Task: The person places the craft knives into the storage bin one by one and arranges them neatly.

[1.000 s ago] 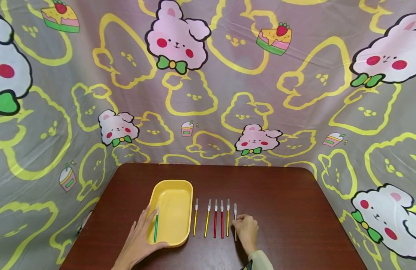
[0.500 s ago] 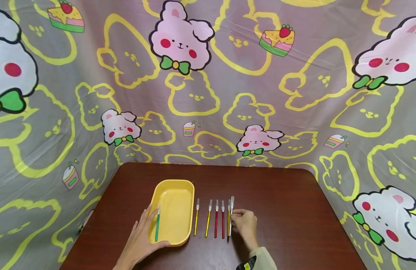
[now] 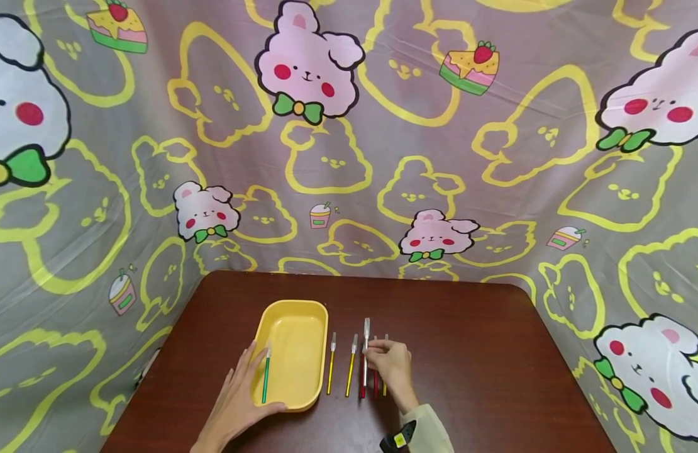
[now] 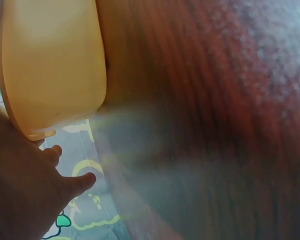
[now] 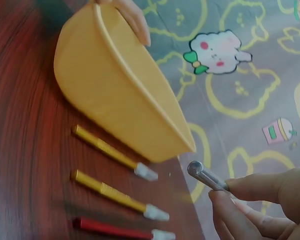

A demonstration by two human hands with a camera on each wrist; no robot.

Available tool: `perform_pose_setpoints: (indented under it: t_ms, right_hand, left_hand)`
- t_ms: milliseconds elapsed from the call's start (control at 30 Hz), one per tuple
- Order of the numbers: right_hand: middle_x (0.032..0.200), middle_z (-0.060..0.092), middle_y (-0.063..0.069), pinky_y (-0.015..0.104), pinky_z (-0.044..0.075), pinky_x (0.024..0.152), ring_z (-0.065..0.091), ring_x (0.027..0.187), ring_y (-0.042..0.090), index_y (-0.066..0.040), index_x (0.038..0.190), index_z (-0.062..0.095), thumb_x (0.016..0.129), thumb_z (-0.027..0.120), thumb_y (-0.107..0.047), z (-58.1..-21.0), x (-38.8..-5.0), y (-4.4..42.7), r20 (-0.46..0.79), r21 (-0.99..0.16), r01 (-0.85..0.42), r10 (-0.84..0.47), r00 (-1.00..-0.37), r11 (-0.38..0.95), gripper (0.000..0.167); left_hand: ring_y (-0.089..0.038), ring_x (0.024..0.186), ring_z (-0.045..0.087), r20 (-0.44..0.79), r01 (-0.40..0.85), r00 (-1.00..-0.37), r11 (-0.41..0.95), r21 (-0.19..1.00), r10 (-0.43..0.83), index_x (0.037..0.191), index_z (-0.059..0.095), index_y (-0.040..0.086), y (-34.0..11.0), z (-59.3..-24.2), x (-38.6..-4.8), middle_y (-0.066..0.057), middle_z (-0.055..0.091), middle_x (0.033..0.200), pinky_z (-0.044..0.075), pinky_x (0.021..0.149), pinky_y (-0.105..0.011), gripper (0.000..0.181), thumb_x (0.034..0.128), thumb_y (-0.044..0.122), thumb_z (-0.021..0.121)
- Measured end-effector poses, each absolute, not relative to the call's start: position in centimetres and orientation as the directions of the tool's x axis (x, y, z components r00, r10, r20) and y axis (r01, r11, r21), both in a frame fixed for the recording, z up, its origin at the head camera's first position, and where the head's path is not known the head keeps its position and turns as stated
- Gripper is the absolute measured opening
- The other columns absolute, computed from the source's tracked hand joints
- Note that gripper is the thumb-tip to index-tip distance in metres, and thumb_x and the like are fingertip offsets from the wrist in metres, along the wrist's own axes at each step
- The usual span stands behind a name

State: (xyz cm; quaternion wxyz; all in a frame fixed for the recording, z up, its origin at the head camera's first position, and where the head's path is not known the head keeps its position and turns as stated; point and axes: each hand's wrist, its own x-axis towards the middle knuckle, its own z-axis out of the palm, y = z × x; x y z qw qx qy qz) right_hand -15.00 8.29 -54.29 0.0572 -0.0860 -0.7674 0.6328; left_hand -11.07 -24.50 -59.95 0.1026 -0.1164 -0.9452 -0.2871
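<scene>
My right hand (image 3: 391, 368) pinches a silver craft knife (image 3: 366, 328) with a clear cap between thumb and fingers. In the right wrist view, the silver knife's (image 5: 205, 174) butt end points toward the tray. In the head view it passes above a red craft knife (image 3: 363, 392). Spread over the left and near rim of a yellow tray (image 3: 326, 346) is my left hand (image 3: 232, 402), its fingers fairly straight. A green craft knife (image 3: 266, 380) lies inside the tray along its left side. The left wrist view shows the tray's (image 4: 55, 75) outer side beside the hand.
Two yellow craft knives, one (image 3: 330, 371) nearer the tray and one (image 3: 350, 374) beside it, lie on the brown table (image 3: 468, 352). Another red and another yellow knife are partly hidden by my right hand. A patterned curtain (image 3: 349, 157) surrounds the table.
My right hand has lifted the silver knife from the right end of the row and carried it left over the other knives. The left hand has stayed on the tray.
</scene>
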Motion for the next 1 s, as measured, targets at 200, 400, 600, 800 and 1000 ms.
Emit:
perform_pose_setpoints:
  t_ms: [200, 400, 600, 800, 1000]
  right_hand:
    - [0.085, 0.077, 0.023, 0.031, 0.063, 0.060, 0.077, 0.071, 0.028, 0.015, 0.098, 0.076, 0.083, 0.080, 0.010, -53.9, -15.1, 6.3, -0.013, -0.990, 0.038, 0.177, -0.984, 0.138, 0.016]
    - [0.082, 0.077, 0.022, 0.035, 0.063, 0.061, 0.076, 0.068, 0.027, 0.014, 0.095, 0.076, 0.083, 0.080, 0.010, -53.6, -15.5, 4.5, -0.002, -0.991, 0.025, 0.172, -0.985, 0.135, 0.014]
    - [0.081, 0.077, 0.020, 0.039, 0.064, 0.063, 0.077, 0.070, 0.026, 0.013, 0.094, 0.076, 0.083, 0.079, 0.010, -53.5, -16.0, 2.5, -0.018, -0.993, 0.035, 0.147, -0.989, 0.114, 0.012]
    - [0.078, 0.077, 0.016, 0.032, 0.062, 0.058, 0.076, 0.064, 0.024, 0.009, 0.091, 0.078, 0.081, 0.077, 0.010, -53.5, -16.6, 0.5, -0.011, -0.988, 0.036, 0.160, -0.987, 0.151, 0.009]
    - [0.075, 0.076, 0.013, 0.035, 0.063, 0.057, 0.075, 0.062, 0.023, 0.007, 0.087, 0.077, 0.083, 0.075, 0.011, -53.6, -16.5, -1.6, -0.018, -0.983, 0.043, 0.137, -0.990, 0.181, 0.006]
  left_hand:
    - [-0.055, 0.150, 0.031, 0.243, 0.272, -0.956, 0.811, 0.517, 0.166, 0.164, 0.037, 0.016, -24.4, -59.8, -11.2, -0.018, 0.025, 0.172, 0.031, 0.106, -0.082, 0.126, 0.0644, 0.073, 0.089]
    - [-0.053, 0.151, 0.030, 0.223, 0.265, -0.960, 0.805, 0.531, 0.168, 0.165, 0.036, 0.018, -24.2, -59.5, -11.3, -0.017, 0.024, 0.172, 0.030, 0.107, -0.082, 0.125, 0.0653, 0.072, 0.090]
    - [-0.055, 0.150, 0.029, 0.231, 0.267, -0.958, 0.810, 0.522, 0.167, 0.164, 0.036, 0.016, -24.3, -59.5, -11.2, -0.019, 0.023, 0.172, 0.030, 0.107, -0.082, 0.125, 0.0655, 0.070, 0.091]
    - [-0.055, 0.150, 0.030, 0.241, 0.273, -0.956, 0.808, 0.522, 0.167, 0.164, 0.037, 0.016, -24.4, -59.7, -11.2, -0.019, 0.024, 0.172, 0.031, 0.106, -0.082, 0.124, 0.0664, 0.071, 0.090]
    - [-0.054, 0.150, 0.030, 0.246, 0.276, -0.955, 0.808, 0.520, 0.168, 0.165, 0.036, 0.017, -24.4, -59.9, -11.2, -0.020, 0.023, 0.172, 0.033, 0.105, -0.082, 0.123, 0.0671, 0.070, 0.090]
